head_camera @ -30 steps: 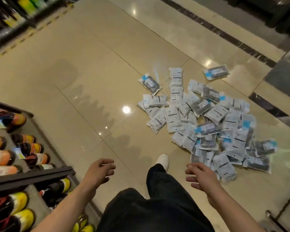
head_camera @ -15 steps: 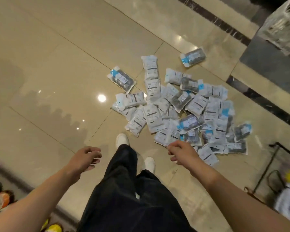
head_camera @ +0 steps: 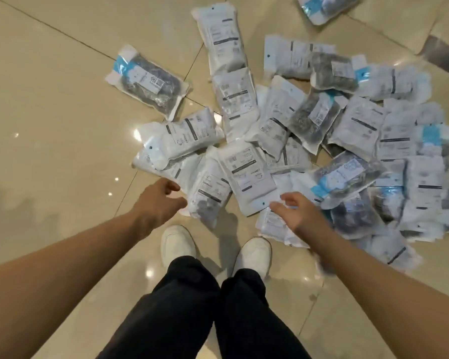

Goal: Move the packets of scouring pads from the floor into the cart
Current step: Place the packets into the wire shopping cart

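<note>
Head view, looking straight down: at 1 o'clock, a blue-edged packet (head_camera: pixel 324 6) cut off by the top edge; at 3 o'clock, more packets running out past the right border, their print too blurred to read. Heap of scouring-pad packets (head_camera: pixel 296 141) spread on the glossy beige tile floor (head_camera: pixel 49 112) from centre to 3 o'clock, many overlapping so lower ones show only as corners; some lying white back up, others showing dark pads through clear film. Alone at 10 o'clock, just off the heap, one blue-topped packet (head_camera: pixel 148 79) with dark pads visible. Left hand (head_camera: pixel 158 200) at centre-left, fingers relaxed and slightly spread, holding nothing, fingertips just beside a white packet (head_camera: pixel 210 193) at the heap's near edge; contact hard to judge. Right hand (head_camera: pixel 296 213) at centre-right, released, palm turned inward, fingers loosely extended over packets at the heap's near edge, partly hiding them; touching or hovering cannot be told. At 6 o'clock, white shoes (head_camera: pixel 176 242) and dark trousers (head_camera: pixel 205 307), the shoes just short of the heap.
</note>
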Action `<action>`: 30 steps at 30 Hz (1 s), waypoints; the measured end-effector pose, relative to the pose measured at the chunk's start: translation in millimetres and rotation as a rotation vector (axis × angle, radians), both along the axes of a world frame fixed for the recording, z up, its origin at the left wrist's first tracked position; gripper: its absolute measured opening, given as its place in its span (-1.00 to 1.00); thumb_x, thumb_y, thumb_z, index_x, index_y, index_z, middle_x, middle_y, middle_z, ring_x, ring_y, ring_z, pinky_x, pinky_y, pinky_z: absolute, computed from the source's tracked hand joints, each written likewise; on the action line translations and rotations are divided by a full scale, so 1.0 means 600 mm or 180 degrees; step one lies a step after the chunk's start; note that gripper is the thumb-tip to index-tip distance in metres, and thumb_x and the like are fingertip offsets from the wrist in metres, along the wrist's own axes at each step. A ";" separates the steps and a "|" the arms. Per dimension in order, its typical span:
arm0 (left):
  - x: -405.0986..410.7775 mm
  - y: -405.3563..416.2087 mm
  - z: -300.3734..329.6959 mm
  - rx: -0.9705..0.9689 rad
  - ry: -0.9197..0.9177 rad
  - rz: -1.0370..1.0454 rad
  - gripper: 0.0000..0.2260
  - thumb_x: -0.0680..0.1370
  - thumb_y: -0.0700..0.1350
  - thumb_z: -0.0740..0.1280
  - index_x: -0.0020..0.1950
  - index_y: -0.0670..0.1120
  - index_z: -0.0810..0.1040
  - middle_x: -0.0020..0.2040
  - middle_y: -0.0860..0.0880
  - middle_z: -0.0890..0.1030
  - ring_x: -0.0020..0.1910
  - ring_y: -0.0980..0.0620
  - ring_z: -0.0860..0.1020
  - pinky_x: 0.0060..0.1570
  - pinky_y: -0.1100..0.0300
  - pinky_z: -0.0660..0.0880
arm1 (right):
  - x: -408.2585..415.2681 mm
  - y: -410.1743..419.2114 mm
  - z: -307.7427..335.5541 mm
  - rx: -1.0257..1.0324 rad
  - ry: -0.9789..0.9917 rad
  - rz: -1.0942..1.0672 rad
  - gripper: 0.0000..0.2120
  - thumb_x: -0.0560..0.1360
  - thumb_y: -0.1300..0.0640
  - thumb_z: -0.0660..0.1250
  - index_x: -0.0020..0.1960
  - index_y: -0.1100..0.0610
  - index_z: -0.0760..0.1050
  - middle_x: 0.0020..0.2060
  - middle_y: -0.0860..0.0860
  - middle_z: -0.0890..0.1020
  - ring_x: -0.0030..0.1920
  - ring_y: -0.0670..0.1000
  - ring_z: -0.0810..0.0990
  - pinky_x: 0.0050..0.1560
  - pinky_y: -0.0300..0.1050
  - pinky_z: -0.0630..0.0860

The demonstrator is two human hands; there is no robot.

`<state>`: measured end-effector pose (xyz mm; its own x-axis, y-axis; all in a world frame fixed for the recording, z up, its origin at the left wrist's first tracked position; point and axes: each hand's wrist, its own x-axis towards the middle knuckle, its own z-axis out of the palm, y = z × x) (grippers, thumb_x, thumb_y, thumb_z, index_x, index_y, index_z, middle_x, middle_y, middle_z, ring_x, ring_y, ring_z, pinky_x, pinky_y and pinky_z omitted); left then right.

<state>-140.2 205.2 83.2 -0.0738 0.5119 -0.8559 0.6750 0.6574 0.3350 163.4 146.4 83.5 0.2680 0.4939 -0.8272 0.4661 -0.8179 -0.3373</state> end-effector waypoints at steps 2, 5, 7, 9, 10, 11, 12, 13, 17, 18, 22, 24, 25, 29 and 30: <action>0.022 -0.025 -0.106 -0.0098 0.0325 -0.0161 -0.41 0.50 -0.02 0.52 0.49 -0.05 0.42 0.41 -0.11 0.48 0.15 -0.09 0.55 0.10 0.02 0.53 | -0.006 0.023 -0.103 0.0090 -0.0110 0.0078 -0.59 0.49 -0.20 0.52 0.23 -0.03 0.56 0.30 0.07 0.56 0.25 0.08 0.57 0.38 0.08 0.51; 0.054 -0.052 -0.230 -0.0094 0.0691 -0.0520 -0.14 0.44 0.08 0.56 0.63 -0.03 0.22 0.53 -0.21 0.34 0.45 -0.27 0.41 0.38 -0.13 0.43 | -0.012 0.050 -0.211 0.0185 -0.0182 0.0158 -0.46 0.45 -0.25 0.53 0.30 -0.01 0.50 0.40 0.09 0.44 0.37 0.13 0.53 0.44 0.12 0.47; 0.071 -0.052 -0.290 0.0068 0.0773 -0.0456 -0.06 0.40 0.12 0.57 0.65 -0.01 0.14 0.53 -0.23 0.33 0.49 -0.30 0.36 0.42 -0.16 0.38 | -0.004 0.071 -0.259 0.0346 -0.0249 0.0112 -0.31 0.46 -0.25 0.52 0.45 0.03 0.42 0.43 0.09 0.45 0.41 0.12 0.50 0.45 0.09 0.45; 0.082 -0.045 -0.331 0.0108 0.0733 -0.0232 0.00 0.36 0.18 0.59 0.65 0.02 0.11 0.51 -0.24 0.34 0.48 -0.31 0.36 0.43 -0.19 0.40 | 0.006 0.095 -0.296 0.0479 -0.0300 0.0028 -0.21 0.46 -0.27 0.53 0.54 0.05 0.36 0.47 0.09 0.46 0.44 0.13 0.49 0.48 0.07 0.43; 0.088 -0.041 -0.350 0.0111 0.0686 -0.0124 0.02 0.35 0.22 0.60 0.65 0.03 0.11 0.50 -0.24 0.34 0.47 -0.32 0.37 0.43 -0.21 0.41 | 0.011 0.103 -0.311 0.0423 -0.0309 0.0036 -0.17 0.45 -0.28 0.53 0.57 0.06 0.33 0.49 0.09 0.44 0.47 0.14 0.47 0.49 0.05 0.40; 0.096 -0.038 -0.366 0.0120 0.0671 -0.0001 0.04 0.33 0.26 0.61 0.64 0.05 0.11 0.50 -0.24 0.32 0.46 -0.32 0.37 0.42 -0.22 0.42 | 0.014 0.107 -0.326 0.0336 -0.0362 0.0095 -0.14 0.45 -0.29 0.52 0.59 0.06 0.31 0.51 0.09 0.41 0.49 0.15 0.44 0.49 0.04 0.37; 0.104 -0.036 -0.378 0.0162 0.0705 0.0143 0.04 0.31 0.29 0.61 0.62 0.08 0.13 0.48 -0.23 0.31 0.45 -0.33 0.38 0.41 -0.22 0.43 | 0.015 0.108 -0.337 0.0288 -0.0463 0.0171 -0.11 0.43 -0.30 0.53 0.60 0.06 0.30 0.51 0.10 0.40 0.50 0.15 0.43 0.49 0.05 0.36; 0.112 -0.037 -0.387 0.0225 0.0789 0.0284 0.03 0.29 0.31 0.62 0.60 0.10 0.14 0.47 -0.22 0.30 0.43 -0.33 0.40 0.40 -0.21 0.45 | 0.015 0.108 -0.347 0.0294 -0.0557 0.0186 -0.08 0.40 -0.31 0.55 0.59 0.06 0.29 0.50 0.11 0.40 0.49 0.16 0.43 0.49 0.07 0.38; 0.131 -0.053 -0.405 0.0252 0.1091 0.0492 0.00 0.26 0.35 0.59 0.53 0.17 0.12 0.42 -0.18 0.32 0.33 -0.34 0.47 0.33 -0.25 0.49 | 0.011 0.110 -0.368 0.0325 -0.0517 -0.0012 -0.02 0.31 -0.19 0.67 0.55 0.05 0.25 0.45 0.10 0.44 0.43 0.16 0.47 0.46 0.10 0.45; 0.132 -0.055 -0.403 0.0144 0.1018 0.0613 0.00 0.25 0.34 0.61 0.51 0.17 0.10 0.39 -0.19 0.35 0.29 -0.34 0.50 0.29 -0.27 0.53 | 0.011 0.110 -0.368 0.0317 -0.0424 -0.0105 -0.03 0.31 -0.15 0.68 0.54 0.06 0.25 0.44 0.09 0.46 0.42 0.15 0.48 0.45 0.10 0.46; 0.127 -0.061 -0.359 -0.0184 0.0640 0.1005 -0.12 0.27 0.26 0.64 0.40 0.03 0.25 0.14 -0.11 0.57 0.07 -0.21 0.62 0.16 -0.20 0.63 | 0.001 0.098 -0.343 0.0073 -0.0015 -0.0383 -0.38 0.38 -0.01 0.66 0.35 0.08 0.50 0.22 0.01 0.68 0.21 0.06 0.65 0.25 0.00 0.58; 0.115 -0.068 -0.323 -0.0211 0.0604 0.0796 -0.24 0.12 0.42 0.53 0.16 0.05 0.44 0.05 -0.02 0.66 0.01 -0.17 0.68 0.12 -0.21 0.63 | -0.005 0.079 -0.312 -0.0014 0.0242 -0.0598 -0.53 0.41 0.06 0.64 0.27 0.06 0.60 0.15 -0.02 0.73 0.12 0.03 0.69 0.15 -0.04 0.60; 0.108 -0.071 -0.301 -0.0195 0.0562 0.0752 -0.29 0.07 0.45 0.47 0.04 0.08 0.47 0.02 0.00 0.69 -0.02 -0.17 0.69 0.10 -0.22 0.63 | -0.007 0.068 -0.288 -0.0028 0.0311 -0.0728 -0.55 0.41 0.08 0.64 0.26 0.05 0.61 0.13 -0.02 0.73 0.11 0.02 0.70 0.15 -0.04 0.61; 0.086 -0.063 -0.160 0.0020 0.0285 0.0718 -0.45 0.25 0.32 0.56 0.07 0.05 0.55 0.01 -0.01 0.71 -0.04 -0.13 0.71 0.02 -0.15 0.69 | -0.013 0.022 -0.134 -0.0025 0.0476 -0.1178 -0.56 0.46 0.10 0.60 0.27 0.09 0.53 0.09 0.01 0.70 0.02 0.00 0.68 -0.10 -0.10 0.59; 0.081 -0.056 -0.116 0.0058 0.0196 0.0724 -0.46 0.31 0.26 0.60 0.14 0.00 0.58 0.03 -0.03 0.72 -0.04 -0.10 0.71 0.00 -0.10 0.70 | -0.013 0.013 -0.080 -0.0016 0.0528 -0.1276 -0.56 0.47 0.10 0.59 0.27 0.08 0.52 0.08 -0.01 0.70 0.00 -0.03 0.67 -0.16 -0.13 0.55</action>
<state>-91.3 171.5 13.8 -0.2407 0.4916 -0.8369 0.5299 0.7890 0.3110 155.4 154.2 35.6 0.3011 0.3737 -0.8773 0.0509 -0.9250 -0.3765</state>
